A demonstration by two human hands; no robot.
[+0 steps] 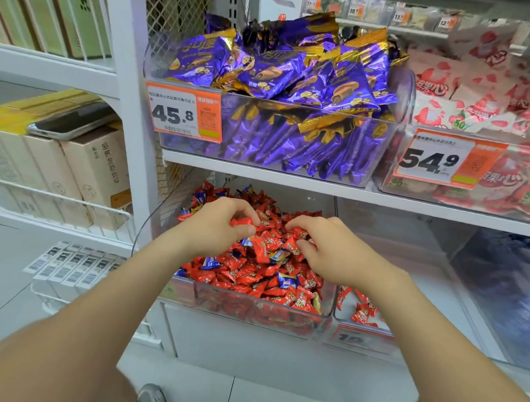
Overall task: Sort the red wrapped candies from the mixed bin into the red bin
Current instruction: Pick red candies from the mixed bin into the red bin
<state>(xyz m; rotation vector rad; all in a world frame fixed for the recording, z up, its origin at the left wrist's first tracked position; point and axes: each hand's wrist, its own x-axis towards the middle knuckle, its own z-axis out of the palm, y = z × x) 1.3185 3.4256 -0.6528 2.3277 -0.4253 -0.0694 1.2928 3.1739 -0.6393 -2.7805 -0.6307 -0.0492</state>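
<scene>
A clear mixed bin [252, 314] on the lower shelf is heaped with red wrapped candies [263, 279] and a few blue ones [286, 281]. My left hand [217, 226] hovers over the heap and pinches a red candy [241, 221] between thumb and fingers. My right hand [325, 249] reaches into the pile beside it, its curled fingertips on a red candy [300, 232]. To the right stands a second clear bin [367, 325] holding a few red candies [360, 311] at its front left.
The upper shelf carries a bin of purple snack packs [278, 80] with a 45.8 price tag [182, 112], and a bin of pink-white packs [474, 97] tagged 54.9. Boxes [86, 168] fill the left shelving, with a phone [69, 122] on top.
</scene>
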